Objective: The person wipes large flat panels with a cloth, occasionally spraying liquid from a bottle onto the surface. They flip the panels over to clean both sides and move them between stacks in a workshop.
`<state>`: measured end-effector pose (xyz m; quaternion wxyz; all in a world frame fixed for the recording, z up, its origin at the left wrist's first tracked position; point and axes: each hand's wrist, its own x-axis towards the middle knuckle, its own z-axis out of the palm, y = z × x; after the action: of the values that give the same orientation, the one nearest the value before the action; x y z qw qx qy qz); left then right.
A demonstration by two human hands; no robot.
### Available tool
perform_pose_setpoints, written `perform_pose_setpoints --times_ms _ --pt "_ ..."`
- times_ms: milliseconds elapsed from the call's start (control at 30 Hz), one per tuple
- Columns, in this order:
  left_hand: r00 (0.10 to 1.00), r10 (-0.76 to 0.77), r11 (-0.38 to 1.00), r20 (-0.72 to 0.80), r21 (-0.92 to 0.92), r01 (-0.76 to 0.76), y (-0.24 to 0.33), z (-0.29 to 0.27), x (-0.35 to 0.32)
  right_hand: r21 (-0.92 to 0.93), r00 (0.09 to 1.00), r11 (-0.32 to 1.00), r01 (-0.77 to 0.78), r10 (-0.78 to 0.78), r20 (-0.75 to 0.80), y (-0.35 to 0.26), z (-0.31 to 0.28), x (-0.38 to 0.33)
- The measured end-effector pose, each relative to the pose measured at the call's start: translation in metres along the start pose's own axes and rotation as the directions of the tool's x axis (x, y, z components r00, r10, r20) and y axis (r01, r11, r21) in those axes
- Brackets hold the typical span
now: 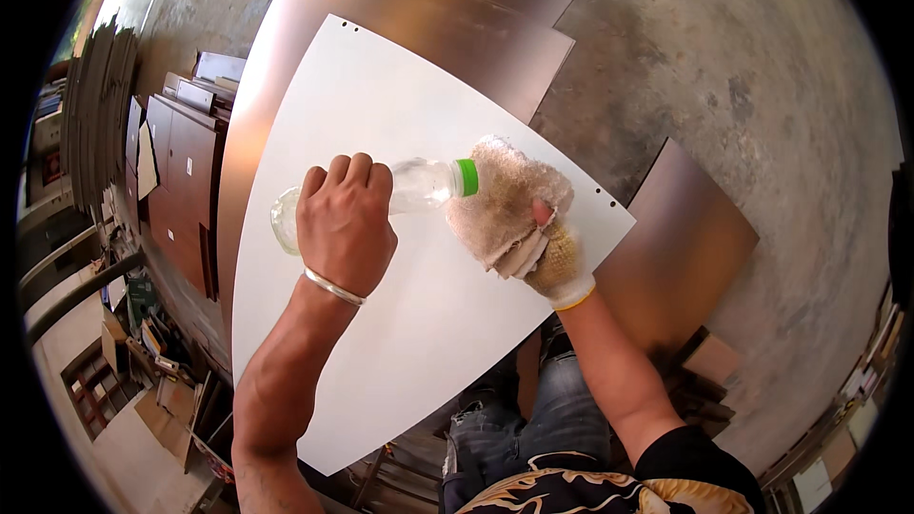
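Observation:
My left hand (347, 219), bare with a metal bangle at the wrist, is closed round a clear plastic bottle (419, 186). The bottle lies tilted on its side in my grip, its green cap (466, 177) pointing right toward a beige cloth (505, 200). That fluffy cloth is bunched in my right hand (555, 265), which wears a knitted glove; a fingertip shows through at the thumb. Both hands are over a large white panel (409, 343) with small dark holes near two of its corners. Whether liquid is leaving the bottle, I cannot tell.
Brown wood-toned panels (381, 0) lie under and beyond the white one, and another (681, 247) lies at the right. Stacked boards (181, 171) and dark strips (95, 124) stand at the left. Scrap pieces (171, 409) lie lower left. Around it is a concrete floor (743, 57).

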<state>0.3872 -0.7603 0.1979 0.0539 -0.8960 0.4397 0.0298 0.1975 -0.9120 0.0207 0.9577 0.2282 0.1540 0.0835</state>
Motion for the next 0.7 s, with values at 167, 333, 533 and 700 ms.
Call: perform_pose_setpoints --times_ms 167,333,533,700 --pt "0.996 -0.084 0.996 0.040 -0.031 0.085 -0.020 0.018 -0.039 -0.226 0.937 0.957 0.183 -0.240 -0.253 0.034 0.044 0.014" --pt "0.986 -0.165 0.985 0.006 -0.052 0.165 -0.039 0.035 -0.070 -0.341 0.968 0.938 0.055 -0.134 -0.213 0.052 0.022 0.026" --pt "0.913 -0.368 0.897 -0.176 -0.326 0.299 -0.065 0.092 -0.113 -0.320 0.955 0.942 0.106 -0.185 -0.230 0.076 0.024 0.032" --pt "0.440 -0.893 0.037 0.090 -0.961 0.273 -0.113 0.140 -0.182 -0.406 0.860 0.838 0.364 -0.470 -0.198 0.020 0.046 -0.038"
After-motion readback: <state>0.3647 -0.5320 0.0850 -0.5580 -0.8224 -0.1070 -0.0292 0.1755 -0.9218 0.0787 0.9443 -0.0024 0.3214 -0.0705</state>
